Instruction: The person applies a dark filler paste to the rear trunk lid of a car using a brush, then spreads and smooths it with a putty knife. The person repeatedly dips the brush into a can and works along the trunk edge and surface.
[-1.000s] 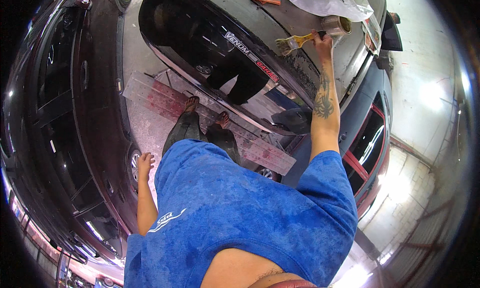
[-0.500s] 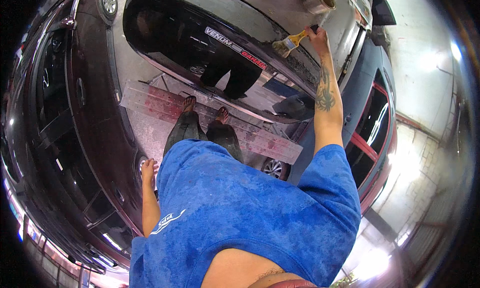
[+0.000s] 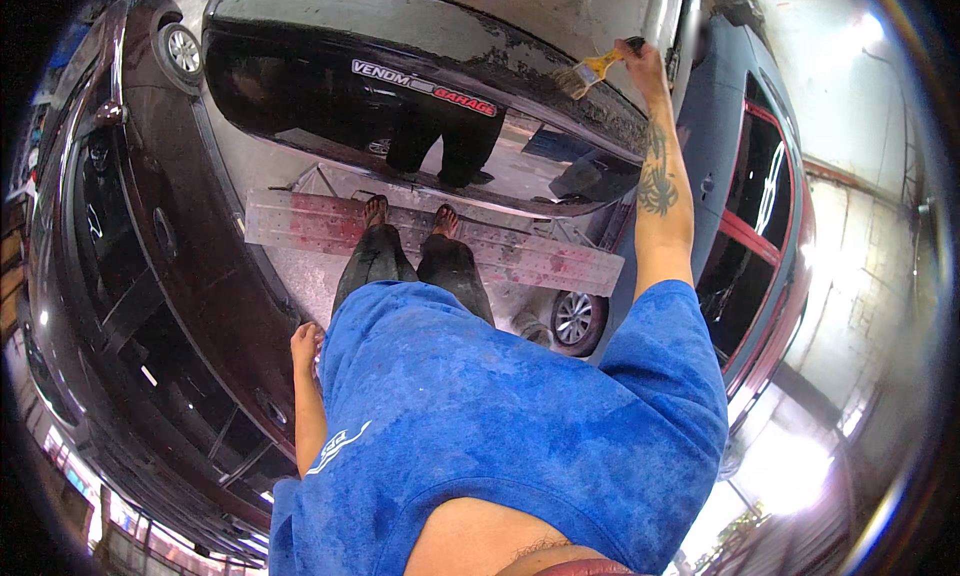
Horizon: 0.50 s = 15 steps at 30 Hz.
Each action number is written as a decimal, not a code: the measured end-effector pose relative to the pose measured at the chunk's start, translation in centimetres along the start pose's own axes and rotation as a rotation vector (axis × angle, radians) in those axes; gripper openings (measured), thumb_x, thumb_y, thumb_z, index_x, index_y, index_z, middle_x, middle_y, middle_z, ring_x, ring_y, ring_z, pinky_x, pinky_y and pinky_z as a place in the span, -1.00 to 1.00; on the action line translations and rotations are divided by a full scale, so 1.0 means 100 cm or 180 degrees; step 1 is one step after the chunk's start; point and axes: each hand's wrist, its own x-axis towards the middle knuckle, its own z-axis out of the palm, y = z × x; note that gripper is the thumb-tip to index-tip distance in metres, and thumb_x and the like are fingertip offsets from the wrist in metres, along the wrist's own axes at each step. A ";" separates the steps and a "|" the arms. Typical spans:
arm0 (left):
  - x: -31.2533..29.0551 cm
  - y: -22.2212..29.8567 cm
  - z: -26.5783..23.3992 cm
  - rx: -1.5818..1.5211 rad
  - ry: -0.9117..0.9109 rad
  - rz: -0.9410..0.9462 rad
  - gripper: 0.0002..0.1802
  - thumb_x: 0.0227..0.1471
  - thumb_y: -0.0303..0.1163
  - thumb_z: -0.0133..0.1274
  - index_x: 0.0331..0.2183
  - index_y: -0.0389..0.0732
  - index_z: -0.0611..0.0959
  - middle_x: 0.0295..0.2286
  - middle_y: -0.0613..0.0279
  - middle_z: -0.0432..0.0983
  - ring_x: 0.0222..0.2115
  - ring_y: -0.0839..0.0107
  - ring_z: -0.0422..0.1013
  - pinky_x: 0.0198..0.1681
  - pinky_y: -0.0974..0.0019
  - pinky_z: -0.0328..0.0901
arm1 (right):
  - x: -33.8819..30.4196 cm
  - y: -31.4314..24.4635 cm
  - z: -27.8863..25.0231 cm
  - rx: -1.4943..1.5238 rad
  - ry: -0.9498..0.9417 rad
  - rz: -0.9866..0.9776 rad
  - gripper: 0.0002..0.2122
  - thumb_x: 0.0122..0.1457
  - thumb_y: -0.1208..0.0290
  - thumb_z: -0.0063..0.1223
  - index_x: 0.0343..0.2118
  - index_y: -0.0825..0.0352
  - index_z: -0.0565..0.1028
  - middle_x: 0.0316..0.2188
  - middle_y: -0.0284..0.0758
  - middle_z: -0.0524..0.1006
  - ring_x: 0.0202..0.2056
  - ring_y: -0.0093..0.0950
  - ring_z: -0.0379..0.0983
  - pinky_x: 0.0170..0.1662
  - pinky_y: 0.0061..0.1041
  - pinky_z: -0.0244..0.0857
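Paintbrush (image 3: pixel 585 74) sat gripped in your right hand (image 3: pixel 643 63) by the grey roof (image 3: pixel 450 11)'s near edge; your left hand (image 3: pixel 306 345) hung empty, half-curled.

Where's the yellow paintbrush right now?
In the head view, the yellow paintbrush is at the upper right, in the person's right hand, its bristles over the dark patchy edge above the shiny black glass.

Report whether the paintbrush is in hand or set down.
In hand: the right hand grips the paintbrush by its handle, bristles toward the picture's left.
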 end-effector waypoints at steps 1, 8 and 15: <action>-0.001 0.002 -0.001 -0.0046 0.0005 0.0006 -0.66 0.17 -0.25 -0.04 -0.07 -0.20 0.55 -0.28 0.25 0.59 -0.42 0.49 0.48 -0.44 0.37 0.32 | -0.004 0.003 -0.013 -0.0024 0.0206 0.0018 -0.69 0.13 0.17 0.22 -0.43 0.39 0.58 -0.58 -0.43 0.54 -0.50 -0.66 0.37 -0.42 -0.56 0.24; -0.004 0.028 0.007 0.0108 -0.0072 -0.0084 -0.66 0.19 -0.25 -0.05 -0.05 -0.19 0.54 -0.23 0.23 0.59 -0.35 0.45 0.49 -0.37 0.33 0.34 | -0.041 0.017 -0.065 0.0474 0.0095 0.0325 -0.73 0.15 0.17 0.20 -0.38 0.34 0.59 -0.64 -0.51 0.43 -0.62 -0.72 0.22 -0.55 -0.65 0.07; -0.020 0.052 0.015 0.0239 -0.0138 0.0033 -0.63 0.18 -0.21 -0.04 -0.04 -0.19 0.55 -0.26 0.25 0.58 -0.38 0.45 0.48 -0.35 0.30 0.36 | -0.082 0.041 -0.065 -0.0084 0.0744 -0.0098 -0.73 0.20 0.19 0.14 -0.42 0.34 0.60 -0.67 -0.56 0.38 -0.62 -0.72 0.21 -0.57 -0.64 0.03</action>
